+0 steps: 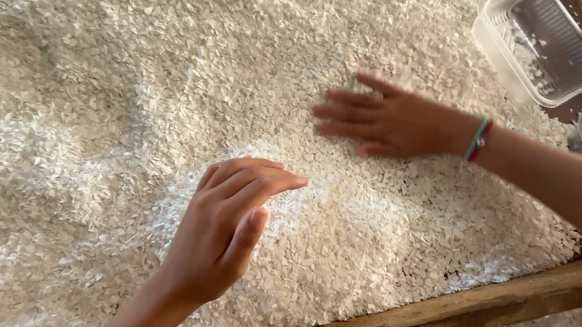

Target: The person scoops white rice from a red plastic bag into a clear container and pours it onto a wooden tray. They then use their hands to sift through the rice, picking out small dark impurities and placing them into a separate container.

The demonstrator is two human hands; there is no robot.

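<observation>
White flakes (118, 117) cover nearly the whole wooden table (425, 316). My right hand (392, 123) lies flat and spread on them, my left hand (228, 218) hovers loosely curled, holding nothing. The clear tub (540, 40) holds only a few, so most remains

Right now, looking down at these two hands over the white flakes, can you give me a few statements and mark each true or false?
1. The right hand lies flat, fingers spread, on the white flakes. True.
2. The left hand grips a scoop. False: it holds nothing, fingers curved above the flakes.
3. The clear plastic tub is full. False: only a few flakes lie inside.
4. A wristband circles the right wrist. True.
5. A wooden edge borders the flakes. True.
</observation>
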